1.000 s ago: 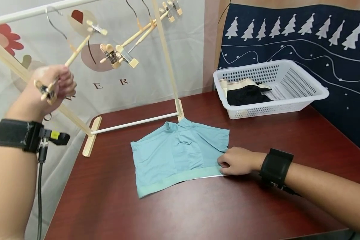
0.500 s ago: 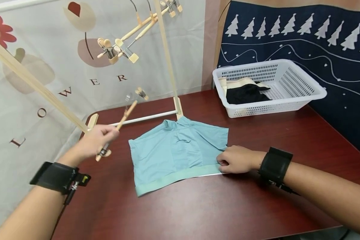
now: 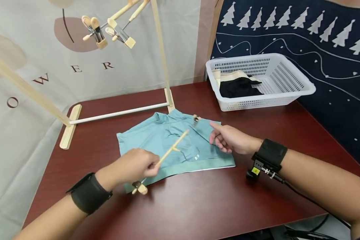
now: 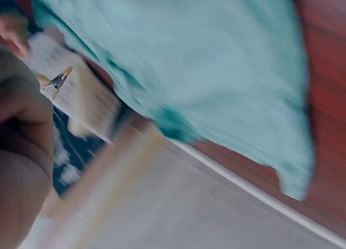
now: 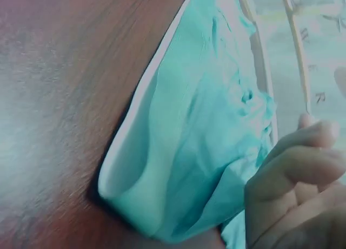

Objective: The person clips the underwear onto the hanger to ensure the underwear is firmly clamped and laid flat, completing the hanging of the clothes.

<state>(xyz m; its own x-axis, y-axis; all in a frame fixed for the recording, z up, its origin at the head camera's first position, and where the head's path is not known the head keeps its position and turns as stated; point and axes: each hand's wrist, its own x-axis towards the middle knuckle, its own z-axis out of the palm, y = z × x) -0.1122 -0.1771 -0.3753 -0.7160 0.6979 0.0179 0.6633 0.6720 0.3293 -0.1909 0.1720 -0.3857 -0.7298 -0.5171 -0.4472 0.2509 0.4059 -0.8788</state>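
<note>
My left hand (image 3: 135,165) grips a wooden clip hanger (image 3: 173,147) by its bar, above a pair of light-blue boxer briefs (image 3: 144,136). One clip (image 3: 140,188) of the hanger sticks out below that hand; the other clip (image 3: 196,119) is at the far end, close to my right hand (image 3: 232,138). The right hand is raised beside the briefs, fingers loosely bent and holding nothing. In the right wrist view, the waistband (image 5: 173,130) gapes slightly, with a white inner edge showing. The left wrist view is blurred; the hanger's far clip (image 4: 58,82) shows past my knuckles.
A white plastic basket (image 3: 265,102) with black-and-cream cloth inside stands at the back right. The wooden rack's foot (image 3: 70,128) and white lower bar (image 3: 120,114) are behind the briefs. Other clip hangers (image 3: 121,33) hang above on the rack.
My left hand has brought the hanger down from the rack and rightward over the briefs. The right hand has let go of the waistband and lifted a little.
</note>
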